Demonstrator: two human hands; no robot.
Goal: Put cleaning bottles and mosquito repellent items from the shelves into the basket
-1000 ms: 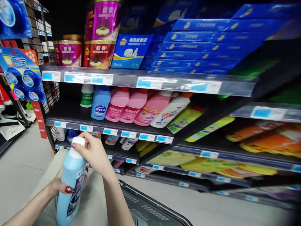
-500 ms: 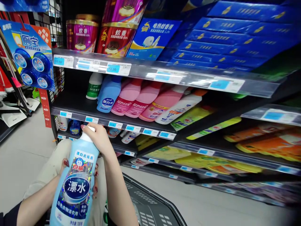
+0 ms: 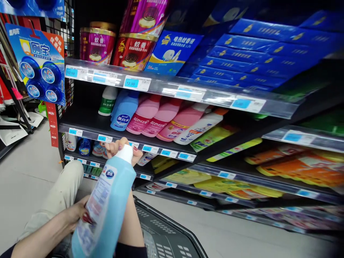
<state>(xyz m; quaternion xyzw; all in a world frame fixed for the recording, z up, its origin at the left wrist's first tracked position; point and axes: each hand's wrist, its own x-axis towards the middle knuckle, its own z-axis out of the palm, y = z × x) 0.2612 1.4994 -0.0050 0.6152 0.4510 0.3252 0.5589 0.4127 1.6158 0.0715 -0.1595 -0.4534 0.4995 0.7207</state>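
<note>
A light blue bleach bottle (image 3: 115, 200) with a white cap (image 3: 125, 153) is tilted in front of me, its top leaning to the right. The label now facing me carries small print, too blurred to read. My right hand (image 3: 114, 147) is closed around the cap and neck from behind, fingertips showing on both sides. Lower down, my left hand (image 3: 80, 213) grips the bottle's side, with a dark red nail against the label. The far side of the bottle and some of my fingers are hidden.
A shelf ahead holds blue bleach bottles (image 3: 124, 113), pink bottles (image 3: 143, 114) and a green-labelled white bottle (image 3: 107, 102). Mosquito coil tins (image 3: 133, 52) and blue boxes (image 3: 172, 52) stand above. A grey shopping basket (image 3: 163, 222) lies below right. Blister packs (image 3: 40, 68) hang left.
The bottle has turned from its front label to another labelled side and now leans right. My right hand has moved right with the cap and wraps it from behind.
</note>
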